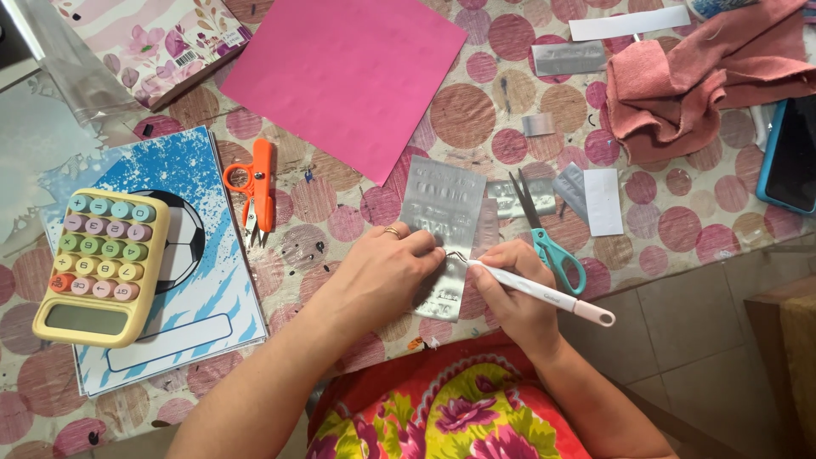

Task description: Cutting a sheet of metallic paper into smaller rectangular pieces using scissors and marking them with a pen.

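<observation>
Firmly closed right hand (510, 285) around weeding tool (544, 293)

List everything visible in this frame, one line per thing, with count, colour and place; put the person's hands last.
silver sheet: 1, silver, table centre, under both hands
weeding tool: 1, white with pink end, in right hand, hooked tip on the sheet
scissors: 1, teal handles, right of the sheet
thread snips: 1, orange, left of centre
calculator: 1, yellow with pastel keys, on the folder
folder: 1, blue and white, left
pink paper: 1, top centre
pink cloth: 1, top right
phone: 1, blue case, right edge
silver and white scraps: several, right of centre
left hand: pressing the sheet
right hand: gripping the tool
</observation>
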